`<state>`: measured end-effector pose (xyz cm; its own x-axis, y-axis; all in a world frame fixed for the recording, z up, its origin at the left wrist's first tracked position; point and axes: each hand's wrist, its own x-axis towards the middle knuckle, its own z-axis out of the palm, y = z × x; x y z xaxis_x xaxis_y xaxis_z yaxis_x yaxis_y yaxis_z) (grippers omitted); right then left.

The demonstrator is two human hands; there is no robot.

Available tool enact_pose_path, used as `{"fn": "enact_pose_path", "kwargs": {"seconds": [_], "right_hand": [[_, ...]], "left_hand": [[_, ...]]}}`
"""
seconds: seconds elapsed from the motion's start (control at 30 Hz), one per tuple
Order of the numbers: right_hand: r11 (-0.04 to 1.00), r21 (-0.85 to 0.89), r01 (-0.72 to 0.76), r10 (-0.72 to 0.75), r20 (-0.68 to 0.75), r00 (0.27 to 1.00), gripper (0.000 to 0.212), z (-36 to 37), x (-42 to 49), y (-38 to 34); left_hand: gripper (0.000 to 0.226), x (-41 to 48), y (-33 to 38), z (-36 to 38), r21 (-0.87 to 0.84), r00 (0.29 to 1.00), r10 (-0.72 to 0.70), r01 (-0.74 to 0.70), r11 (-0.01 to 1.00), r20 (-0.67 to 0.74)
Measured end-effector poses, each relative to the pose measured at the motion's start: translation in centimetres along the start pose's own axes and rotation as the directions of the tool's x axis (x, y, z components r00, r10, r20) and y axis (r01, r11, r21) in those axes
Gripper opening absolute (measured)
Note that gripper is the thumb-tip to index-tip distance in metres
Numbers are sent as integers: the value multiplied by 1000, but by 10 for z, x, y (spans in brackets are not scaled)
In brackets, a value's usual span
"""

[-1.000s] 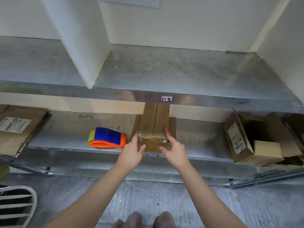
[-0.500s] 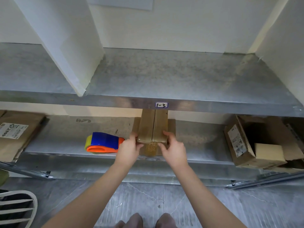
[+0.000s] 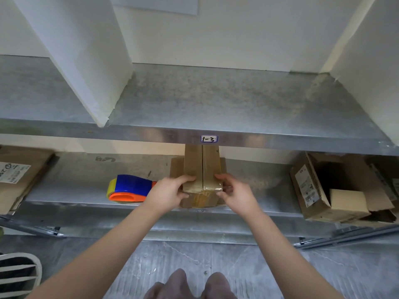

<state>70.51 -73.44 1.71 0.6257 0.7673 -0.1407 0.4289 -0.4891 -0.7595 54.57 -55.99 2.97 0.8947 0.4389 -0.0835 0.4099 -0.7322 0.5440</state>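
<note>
1. Taped cardboard box point(image 3: 201, 169) sits on the lower shelf point(image 3: 82, 180). Its near end is at the shelf's front edge, about midway along, directly below the "1-3" label point(image 3: 208, 138) on the lip of the upper shelf point(image 3: 216, 100).
2. The box's long axis runs front to back. The near end faces me and the far end is hidden under the upper shelf. The tape seam runs down the middle of the top on the same line.
3. Left grip point(image 3: 170, 194): fingers curled over the near left top corner, thumb on the front face.
4. Right grip point(image 3: 235, 194): fingers curled round the near right corner. The two clamp the near end between them, level with each other, one either side of the seam.
5. Wider brown cardboard shows on both sides of the box. Whether it lies beneath or behind, I cannot tell.
6. Tape dispenser point(image 3: 129, 188), blue and orange, lies on the same shelf just beside my left grip, toward the shelf's left end.
7. Judgement: since I hold only the near end, the clean way out is straight along the long axis toward me. The upper shelf leaves little room to lift, and the far end may droop once it clears the front edge.
</note>
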Motion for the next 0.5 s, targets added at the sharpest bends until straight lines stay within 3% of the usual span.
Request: {"fn": "enact_pose_path", "kwargs": {"seconds": [0.07,0.3,0.5], "right_hand": [[1000,18,-18,20,-66,998,48,10,-4,3],[990,131,-42,52,-70,996,49,12,0,1],[990,134,-40,49,-61,997,48,8,-8,6]], "left_hand": [[53,-1,-4,8,-65,999,-8,5,998,-37],[51,-1,1,20,-312,986,-121,80,947,-113],[62,-14,2,24,-449,987,-156,129,884,-24]]}}
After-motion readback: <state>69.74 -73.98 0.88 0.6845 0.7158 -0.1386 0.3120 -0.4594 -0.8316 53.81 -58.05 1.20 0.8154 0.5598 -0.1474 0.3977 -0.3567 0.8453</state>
